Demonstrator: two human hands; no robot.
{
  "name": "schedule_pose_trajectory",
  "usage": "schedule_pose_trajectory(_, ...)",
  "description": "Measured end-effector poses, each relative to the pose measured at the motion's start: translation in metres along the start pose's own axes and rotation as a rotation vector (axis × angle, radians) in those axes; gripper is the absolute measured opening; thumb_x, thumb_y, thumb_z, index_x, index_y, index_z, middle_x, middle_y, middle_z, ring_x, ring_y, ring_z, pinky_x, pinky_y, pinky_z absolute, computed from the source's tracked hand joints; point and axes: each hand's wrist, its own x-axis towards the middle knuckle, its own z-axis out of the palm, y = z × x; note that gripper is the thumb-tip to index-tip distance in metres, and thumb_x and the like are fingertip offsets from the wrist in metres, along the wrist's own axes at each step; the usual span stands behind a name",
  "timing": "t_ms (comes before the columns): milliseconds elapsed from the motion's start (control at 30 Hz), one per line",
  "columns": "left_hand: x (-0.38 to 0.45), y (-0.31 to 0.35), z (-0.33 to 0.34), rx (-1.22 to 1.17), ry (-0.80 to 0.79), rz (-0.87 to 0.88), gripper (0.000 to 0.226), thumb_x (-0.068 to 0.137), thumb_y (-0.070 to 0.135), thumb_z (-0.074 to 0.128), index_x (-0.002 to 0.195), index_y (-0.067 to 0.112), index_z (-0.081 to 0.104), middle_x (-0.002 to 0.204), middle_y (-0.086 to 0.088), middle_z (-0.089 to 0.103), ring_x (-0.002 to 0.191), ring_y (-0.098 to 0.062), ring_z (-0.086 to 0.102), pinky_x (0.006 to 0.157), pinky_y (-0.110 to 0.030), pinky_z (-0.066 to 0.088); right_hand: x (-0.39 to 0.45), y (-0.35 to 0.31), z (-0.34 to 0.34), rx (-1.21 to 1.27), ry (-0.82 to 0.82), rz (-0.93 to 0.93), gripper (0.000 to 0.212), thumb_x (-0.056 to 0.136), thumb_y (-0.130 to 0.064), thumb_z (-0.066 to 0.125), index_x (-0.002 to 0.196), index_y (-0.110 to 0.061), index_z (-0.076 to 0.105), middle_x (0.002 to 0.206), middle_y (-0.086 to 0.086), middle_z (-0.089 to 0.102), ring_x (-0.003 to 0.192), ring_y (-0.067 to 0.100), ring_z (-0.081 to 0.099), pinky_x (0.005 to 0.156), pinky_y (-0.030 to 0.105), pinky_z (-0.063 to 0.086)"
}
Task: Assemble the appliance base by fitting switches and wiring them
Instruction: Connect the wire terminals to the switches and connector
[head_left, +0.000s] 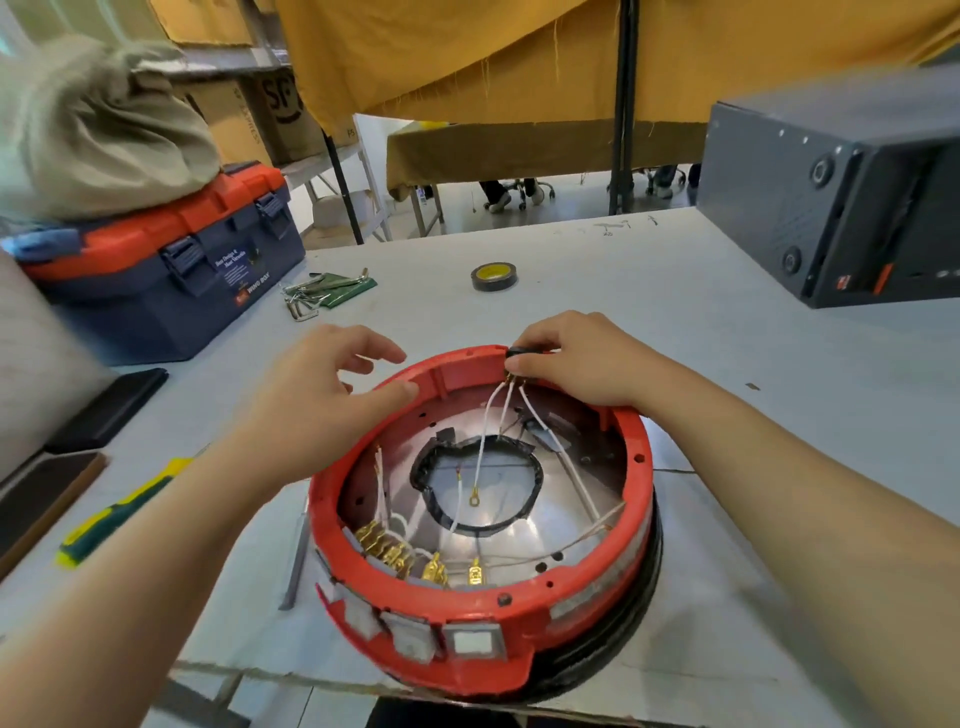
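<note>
A round red appliance base (524, 618) lies open side up at the table's near edge, with a shiny metal plate and a black-rimmed hole inside. My right hand (576, 364) pinches a small black switch (519, 353) at the far rim; white wires (488, 431) run from it down into the base, one ending in a ring terminal. My left hand (332, 384) rests on the far left rim, thumb pressed on the red edge, fingers loosely spread. Several brass terminals (405, 556) and grey switch windows (472, 642) line the near wall.
A blue and orange toolbox (171, 270) with a grey cloth on it stands at the left. Hex keys (311, 296) and a black tape roll (494, 276) lie behind the base. A dark grey box (831, 192) is at the right, a yellow-green tool (114, 514) at the left.
</note>
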Motion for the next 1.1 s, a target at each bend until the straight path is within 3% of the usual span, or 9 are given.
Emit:
schedule_pose_trajectory(100,-0.008,-0.012,-0.002,-0.06,0.009,-0.06,0.022,0.08,0.031,0.071,0.1,0.03,0.063,0.113,0.004,0.056,0.099,-0.004,0.055,0.085,-0.029,0.047,-0.005,0.006,-0.004,-0.047,0.095,0.074,0.025,0.092,-0.035,0.057,0.108,-0.02,0.069,0.11,0.005,0.067,0.101,0.02,0.057,0.08,0.027,0.041)
schedule_pose_trajectory(233,-0.015,-0.025,0.006,-0.146,-0.019,-0.107,0.027,0.078,0.035,0.073,0.101,0.032,0.06,0.112,0.005,0.056,0.095,0.003,0.053,0.075,-0.026,0.045,-0.017,0.016,-0.01,-0.113,0.236,0.19,0.028,0.094,-0.029,0.054,0.119,-0.021,0.063,0.124,0.005,0.062,0.117,0.026,0.052,0.097,0.033,0.041)
schedule_pose_trajectory(367,-0.017,-0.028,0.018,-0.284,-0.093,-0.143,0.031,0.079,0.033,0.072,0.108,0.033,0.06,0.11,0.005,0.062,0.096,-0.013,0.062,0.085,-0.036,0.053,-0.029,0.02,-0.01,-0.172,0.304,0.269,0.032,0.097,-0.026,0.048,0.127,-0.021,0.058,0.13,0.007,0.059,0.12,0.03,0.05,0.1,0.037,0.039)
schedule_pose_trajectory(467,-0.014,-0.028,0.023,-0.308,-0.092,-0.135,0.032,0.081,0.027,0.071,0.111,0.032,0.061,0.111,0.002,0.063,0.094,-0.018,0.064,0.088,-0.04,0.053,-0.035,0.021,-0.011,-0.071,0.346,0.334,0.032,0.095,-0.029,0.053,0.125,-0.02,0.056,0.126,0.009,0.059,0.114,0.028,0.053,0.091,0.032,0.041)
schedule_pose_trajectory(567,-0.009,-0.031,0.024,-0.35,-0.093,-0.142,0.031,0.081,0.025,0.071,0.11,0.032,0.061,0.109,0.005,0.062,0.093,-0.017,0.064,0.08,-0.036,0.054,-0.038,0.021,-0.01,0.077,0.397,0.376,0.021,0.091,-0.028,0.059,0.108,-0.016,0.058,0.108,0.006,0.06,0.095,0.022,0.054,0.076,0.028,0.04)
schedule_pose_trajectory(733,-0.009,-0.033,0.027,-0.49,-0.081,-0.208,0.046,0.082,0.023,0.071,0.123,0.025,0.05,0.112,0.006,0.058,0.093,-0.02,0.065,0.082,-0.04,0.054,-0.038,0.018,-0.008,0.173,0.456,0.377,0.007,0.088,-0.022,0.061,0.093,-0.018,0.062,0.097,0.004,0.064,0.089,0.02,0.057,0.073,0.027,0.04)
schedule_pose_trajectory(900,-0.006,-0.029,0.029,-0.664,0.064,-0.237,0.051,0.079,0.018,0.074,0.126,0.016,0.052,0.118,-0.001,0.061,0.094,-0.013,0.063,0.067,-0.022,0.047,-0.036,0.018,-0.009,0.2,0.55,0.339,0.01,0.088,-0.021,0.062,0.096,-0.015,0.065,0.098,0.005,0.067,0.088,0.02,0.059,0.076,0.027,0.043)
schedule_pose_trajectory(1033,0.004,-0.019,0.018,-0.799,0.151,-0.183,0.059,0.076,0.034,0.075,0.123,0.005,0.056,0.138,-0.006,0.049,0.114,-0.014,0.055,0.092,-0.026,0.045,-0.029,0.017,-0.009,0.197,0.716,0.267,0.02,0.091,-0.02,0.058,0.107,-0.012,0.067,0.107,0.005,0.068,0.1,0.022,0.059,0.085,0.028,0.043)
schedule_pose_trajectory(1100,0.007,-0.012,0.011,-0.789,0.133,-0.121,0.053,0.079,0.038,0.071,0.124,0.012,0.059,0.149,0.004,0.032,0.12,-0.006,0.044,0.087,-0.017,0.038,-0.028,0.018,-0.005,0.225,0.789,0.235,0.021,0.091,-0.02,0.057,0.107,-0.014,0.068,0.104,0.002,0.068,0.096,0.018,0.059,0.08,0.025,0.041)
